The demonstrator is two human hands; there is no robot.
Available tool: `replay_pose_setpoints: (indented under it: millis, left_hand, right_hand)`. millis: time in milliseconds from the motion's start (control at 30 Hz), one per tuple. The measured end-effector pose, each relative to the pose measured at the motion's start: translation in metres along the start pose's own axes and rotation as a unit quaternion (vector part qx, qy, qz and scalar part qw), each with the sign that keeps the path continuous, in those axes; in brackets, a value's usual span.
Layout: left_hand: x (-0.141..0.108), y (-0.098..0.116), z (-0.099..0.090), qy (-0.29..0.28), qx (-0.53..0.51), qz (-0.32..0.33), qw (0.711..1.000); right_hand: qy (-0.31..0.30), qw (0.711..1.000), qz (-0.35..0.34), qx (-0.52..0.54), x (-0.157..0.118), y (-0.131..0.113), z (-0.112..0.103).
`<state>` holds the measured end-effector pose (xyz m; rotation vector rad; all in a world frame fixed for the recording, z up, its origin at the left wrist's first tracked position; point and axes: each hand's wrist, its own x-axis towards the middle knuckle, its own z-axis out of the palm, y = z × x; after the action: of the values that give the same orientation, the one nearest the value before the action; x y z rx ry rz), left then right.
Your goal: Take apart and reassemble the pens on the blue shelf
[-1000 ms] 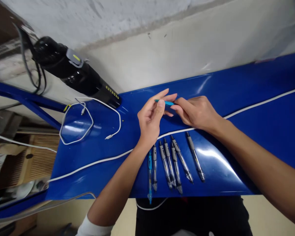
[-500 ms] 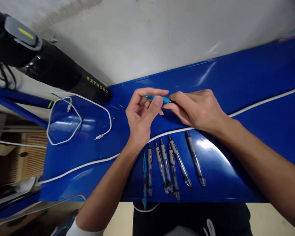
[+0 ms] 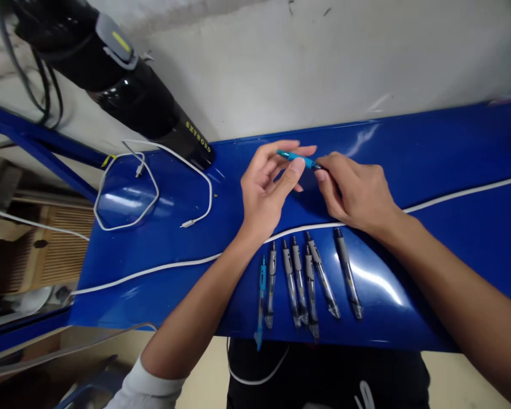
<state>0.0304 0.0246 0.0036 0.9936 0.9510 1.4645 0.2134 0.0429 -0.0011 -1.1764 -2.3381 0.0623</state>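
- Near side of the white cable (image 3: 451, 199), we count six grey pens (image 3: 297, 261).
- Beyond it, at left: black bottle (image 3: 140, 108).
- Beyond it: teal pen (image 3: 309, 162); left hand (image 3: 266, 187), half curled, holds it under the thumb; right hand (image 3: 357, 187) pinches its dark end.

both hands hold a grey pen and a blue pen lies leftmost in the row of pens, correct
Not grey: the head view shows the left hand and right hand holding a blue pen; another blue pen does lie leftmost in the row of pens.
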Motion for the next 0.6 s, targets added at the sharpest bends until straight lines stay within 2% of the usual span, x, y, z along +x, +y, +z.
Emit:
replay_pose_setpoints:
  millis: [100,300,367,500,600]
  left_hand:
    - [0.0,0.002,0.0,-0.034,0.004,0.011,0.999]
    - [0.004,-0.009,-0.001,0.007,0.007,0.045,0.999]
    - [0.004,-0.01,-0.001,0.005,0.008,0.04,0.999]
    - [0.003,-0.006,0.0,-0.041,0.006,0.031,0.999]
    - [0.001,-0.006,0.002,-0.036,-0.006,0.013,0.999]
  right_hand:
    - [0.018,1.0,0.011,-0.011,-0.001,0.003,0.005]
    - [0.036,0.999,0.029,-0.027,-0.004,0.006,0.014]
    - [0.036,0.998,0.026,-0.032,-0.004,0.005,0.013]
    - [0.018,0.998,0.002,-0.053,-0.001,0.007,0.006]
    - [0.009,0.998,-0.013,-0.062,0.001,0.009,0.002]
